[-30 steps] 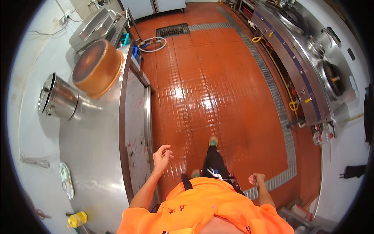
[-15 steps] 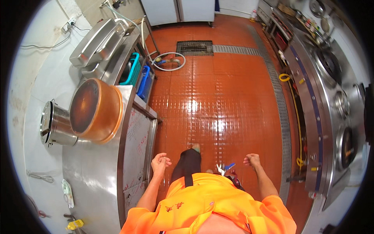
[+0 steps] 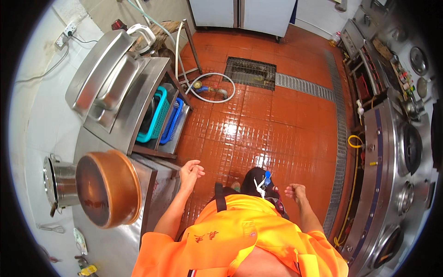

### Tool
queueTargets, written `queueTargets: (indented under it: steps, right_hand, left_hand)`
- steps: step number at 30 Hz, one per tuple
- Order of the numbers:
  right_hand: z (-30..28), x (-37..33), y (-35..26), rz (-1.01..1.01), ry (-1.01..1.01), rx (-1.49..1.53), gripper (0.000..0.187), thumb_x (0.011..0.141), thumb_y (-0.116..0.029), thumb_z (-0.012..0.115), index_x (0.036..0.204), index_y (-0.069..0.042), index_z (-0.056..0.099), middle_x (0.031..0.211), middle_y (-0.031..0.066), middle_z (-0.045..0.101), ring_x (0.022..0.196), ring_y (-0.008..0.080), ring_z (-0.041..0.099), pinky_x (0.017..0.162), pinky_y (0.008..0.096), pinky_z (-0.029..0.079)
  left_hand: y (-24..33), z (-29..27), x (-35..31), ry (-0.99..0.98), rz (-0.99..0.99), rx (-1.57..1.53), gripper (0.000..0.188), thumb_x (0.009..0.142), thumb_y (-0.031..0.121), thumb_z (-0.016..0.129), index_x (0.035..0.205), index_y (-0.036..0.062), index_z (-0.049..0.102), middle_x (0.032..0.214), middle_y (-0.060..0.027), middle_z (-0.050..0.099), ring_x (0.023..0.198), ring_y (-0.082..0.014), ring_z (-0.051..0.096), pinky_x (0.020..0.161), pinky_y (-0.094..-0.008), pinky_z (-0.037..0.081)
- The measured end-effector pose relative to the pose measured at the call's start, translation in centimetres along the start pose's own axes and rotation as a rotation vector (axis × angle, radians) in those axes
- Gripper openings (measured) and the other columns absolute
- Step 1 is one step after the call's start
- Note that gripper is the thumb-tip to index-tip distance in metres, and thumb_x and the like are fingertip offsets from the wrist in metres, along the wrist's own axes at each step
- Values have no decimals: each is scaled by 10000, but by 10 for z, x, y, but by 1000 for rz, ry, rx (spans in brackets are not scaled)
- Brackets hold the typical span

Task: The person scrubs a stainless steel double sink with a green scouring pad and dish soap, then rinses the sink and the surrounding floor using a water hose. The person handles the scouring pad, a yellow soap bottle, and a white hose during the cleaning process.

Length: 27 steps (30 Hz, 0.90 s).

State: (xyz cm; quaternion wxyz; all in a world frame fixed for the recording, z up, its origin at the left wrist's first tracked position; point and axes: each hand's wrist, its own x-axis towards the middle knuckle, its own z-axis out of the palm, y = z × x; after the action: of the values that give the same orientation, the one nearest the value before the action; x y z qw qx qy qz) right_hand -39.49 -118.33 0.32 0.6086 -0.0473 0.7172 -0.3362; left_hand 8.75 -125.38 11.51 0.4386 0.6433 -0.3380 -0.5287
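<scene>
My left hand hangs in the air beside the steel counter, its fingers loosely bent and apart, with nothing in them. My right hand is over the floor at the right of my body, empty too, its fingers loosely curled and not pressed together. Nearest to the left hand is a large copper-brown pot, lying with its dark base turned toward the wall on the steel counter. Behind it stands a steel pot with a lid. A bunch of keys with a blue tag hangs at my waist.
Steel pans sit on a worktop at the left, above a teal basket and a blue basket. A hose loops on the wet tiled floor beside a drain grate. A wok range lines the right.
The view has moved forward along the floor and turned slightly, bringing the baskets, hose and grate nearer. My left hand is a little higher in view; both hands remain empty.
</scene>
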Motion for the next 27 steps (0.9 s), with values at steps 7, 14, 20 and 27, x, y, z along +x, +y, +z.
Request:
queueTargets:
  steps: [7, 14, 20, 27]
  right_hand:
    - [94, 179, -191, -40, -110, -85, 200, 877, -114, 420, 957, 17, 548, 766, 152, 629, 592, 264, 634, 501, 399, 549]
    - [240, 283, -387, -129, -279, -234, 212, 888, -133, 432, 969, 30, 541, 786, 165, 630, 605, 259, 636, 515, 373, 552]
    - [426, 320, -515, -251, -525, -295, 225, 927, -148, 422, 991, 27, 546, 804, 145, 638, 651, 236, 648, 540, 342, 552]
    - [666, 280, -578, -235, -773, -241, 249, 953, -165, 431, 1029, 45, 541, 841, 184, 644, 684, 259, 660, 552, 335, 568]
  left_hand:
    - [66, 43, 167, 145, -13, -40, 204, 868, 2, 461, 1029, -30, 581, 804, -92, 647, 635, -148, 638, 553, -230, 483]
    - [210, 62, 288, 265, 105, -18, 176, 877, 38, 511, 1003, -31, 613, 808, -83, 649, 659, -130, 636, 588, -223, 499]
    - [359, 8, 400, 332, 418, 205, 183, 888, 74, 533, 1018, -27, 614, 795, -69, 642, 655, -111, 612, 584, -217, 465]
    - [559, -123, 620, 672, 792, 555, 225, 864, 199, 574, 961, 16, 662, 794, -97, 661, 686, -114, 612, 650, -277, 484]
